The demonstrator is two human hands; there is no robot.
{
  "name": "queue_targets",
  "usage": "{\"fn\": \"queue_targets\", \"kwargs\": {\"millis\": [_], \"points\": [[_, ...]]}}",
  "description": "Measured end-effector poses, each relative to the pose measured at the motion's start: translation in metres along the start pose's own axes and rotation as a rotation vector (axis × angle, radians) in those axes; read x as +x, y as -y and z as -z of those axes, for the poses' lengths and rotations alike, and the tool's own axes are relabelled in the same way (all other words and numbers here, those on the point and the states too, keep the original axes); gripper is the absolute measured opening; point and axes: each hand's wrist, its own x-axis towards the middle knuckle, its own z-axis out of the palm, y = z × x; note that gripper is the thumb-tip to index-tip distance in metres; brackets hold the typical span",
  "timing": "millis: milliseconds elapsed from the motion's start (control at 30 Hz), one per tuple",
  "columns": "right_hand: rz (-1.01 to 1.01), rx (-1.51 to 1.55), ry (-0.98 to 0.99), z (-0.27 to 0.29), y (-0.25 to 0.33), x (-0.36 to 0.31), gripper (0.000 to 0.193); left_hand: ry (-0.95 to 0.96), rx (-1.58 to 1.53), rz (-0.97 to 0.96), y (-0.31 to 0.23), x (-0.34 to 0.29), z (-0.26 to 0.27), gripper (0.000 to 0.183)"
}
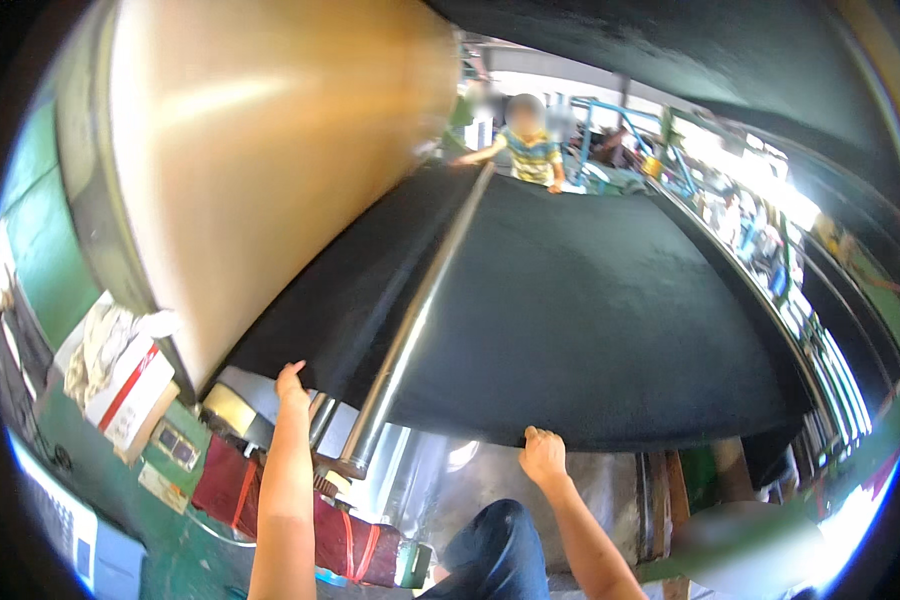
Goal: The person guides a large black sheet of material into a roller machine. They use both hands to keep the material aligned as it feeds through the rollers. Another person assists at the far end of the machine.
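Observation:
A wide sheet of black fabric (590,310) stretches across the machine in front of me, passing beneath a shiny metal bar (420,300) that runs away from me. My right hand (543,455) is closed on the near edge of the fabric, right of the bar. Left of the bar, my left hand (291,380) is at the fabric's near edge, close to the big drum; its thumb and fingers look pinched on the edge. At the far side a person (532,150) in a striped shirt has hands at the opposite edge of the fabric.
A huge brass-coloured drum (290,130) rises at the left. A white carton with cloth (130,390) stands below it on the left. Dark red wrapped material (235,485) lies under my left arm. Rails (740,260) border the fabric at the right, and a dark mass overhangs above.

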Motion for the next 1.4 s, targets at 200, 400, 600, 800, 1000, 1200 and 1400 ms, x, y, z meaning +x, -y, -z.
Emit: {"fn": "queue_targets", "kwargs": {"millis": [200,400,600,800,1000,1200,1400], "points": [[0.089,0.037,-0.001,-0.01,0.031,0.014,0.009,-0.019,0.044,0.012,-0.013,-0.03,-0.006,0.03],[0.263,0.116,0.022,-0.008,0.044,0.028,0.01,-0.049,0.031,-0.039,-0.022,-0.048,-0.01,0.029],[0.223,0.121,0.004,0.055,-0.015,0.037,0.016,-0.139,0.041,-0.028,-0.009,-0.017,0.003,0.029],[-0.309,-0.235,0.075,0.077,-0.121,0.023,0.016,0.076,0.024,0.053,-0.015,-0.051,-0.017,0.021],[-0.239,-0.233,0.141,0.06,-0.077,-0.005,0.022,-0.275,-0.007,-0.131,-0.005,-0.023,-0.009,0.028],[-0.168,-0.094,0.136,0.047,-0.031,-0.007,0.021,-0.263,-0.007,-0.079,-0.003,0.001,0.005,0.032],[-0.083,-0.046,0.161,0.026,0.002,-0.006,0.019,-0.054,-0.03,-0.018,-0.002,0.01,0.009,0.029]]}}
